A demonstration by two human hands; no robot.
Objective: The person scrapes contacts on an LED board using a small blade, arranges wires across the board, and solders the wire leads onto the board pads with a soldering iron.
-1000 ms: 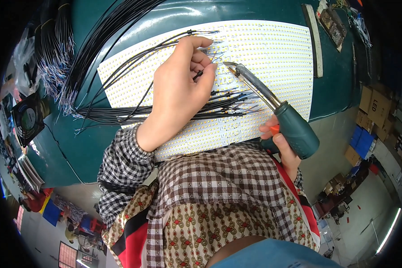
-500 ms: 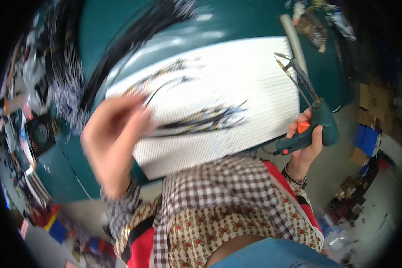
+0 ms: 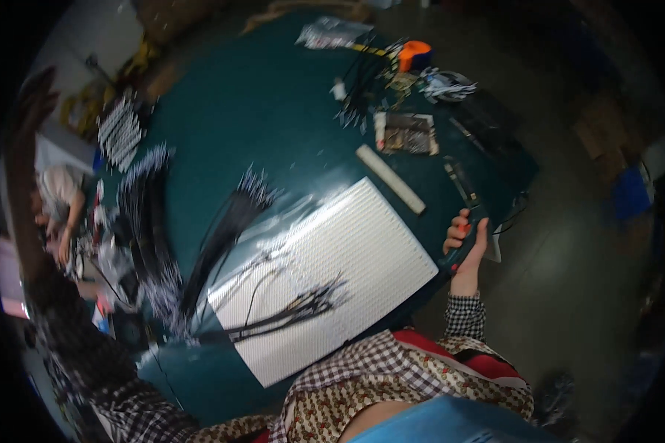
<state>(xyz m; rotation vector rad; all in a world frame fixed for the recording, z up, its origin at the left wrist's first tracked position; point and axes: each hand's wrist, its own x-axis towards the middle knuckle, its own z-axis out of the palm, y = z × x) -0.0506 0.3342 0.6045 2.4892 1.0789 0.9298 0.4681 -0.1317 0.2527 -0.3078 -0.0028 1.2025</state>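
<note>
At the right edge of the table my right hand (image 3: 471,240) is closed around a soldering gun (image 3: 463,186), dark green with an orange trigger. Its metal tip points away from me. My left hand (image 3: 35,100) is raised at the far left, off the table, dim and smeared; its fingers look stretched out and nothing shows in them. A white ridged board (image 3: 377,244) lies in front of me. Several black cables (image 3: 295,306) with stripped, coloured wire ends rest across it, with a thinner curved cable (image 3: 255,284) beyond them.
Bundles of black cables (image 3: 225,229) lie left of the board on the green table (image 3: 222,111). A pale stick (image 3: 391,179), a small open box (image 3: 406,133) and an orange tape roll (image 3: 414,55) are farther back. Another person (image 3: 63,196) sits at the left.
My left hand has left the cables over the board and swung far out to the left. The view has turned and widened. The soldering gun stays in my right hand.
</note>
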